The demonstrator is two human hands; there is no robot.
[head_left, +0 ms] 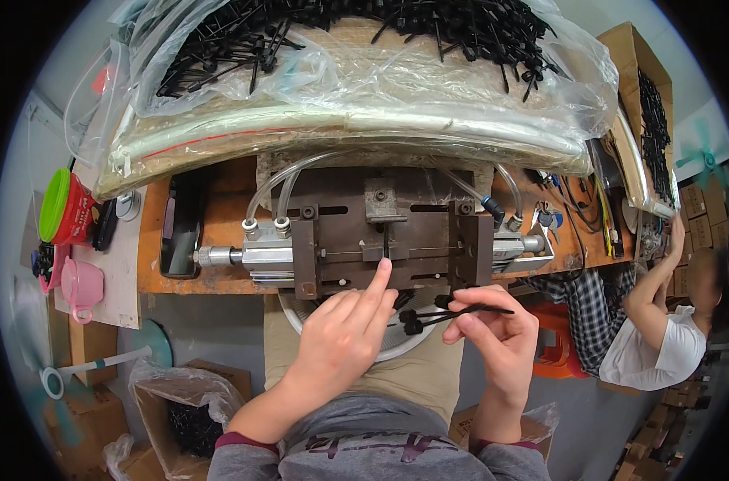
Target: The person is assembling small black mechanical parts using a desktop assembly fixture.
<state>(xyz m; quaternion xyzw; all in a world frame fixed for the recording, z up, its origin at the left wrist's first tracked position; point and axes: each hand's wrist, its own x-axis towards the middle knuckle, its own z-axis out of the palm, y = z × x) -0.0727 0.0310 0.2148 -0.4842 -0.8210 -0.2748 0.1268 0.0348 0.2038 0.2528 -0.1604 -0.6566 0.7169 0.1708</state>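
My left hand (344,333) reaches to the middle of a dark metal clamping fixture (348,192). Its index finger is stretched out, with the tip at the small centre block (372,253), by a narrow black piece standing in the slot. The other fingers bend loosely, and their undersides are hidden. Between the thumb and fingers of my right hand (500,337) are several thin black cable ties (416,322) with chunky heads, held in front of the fixture. Beneath both hands a pale round basin (290,315) rests on my lap, mostly covered by them.
Behind the fixture lies a large plastic-lined box (332,120) heaped with black cable ties. Silver air cylinders (268,260) with clear hoses flank the fixture. A pink cup (82,284) stands left; keys (550,218) and cables lie right. Another person (653,345) sits at the right.
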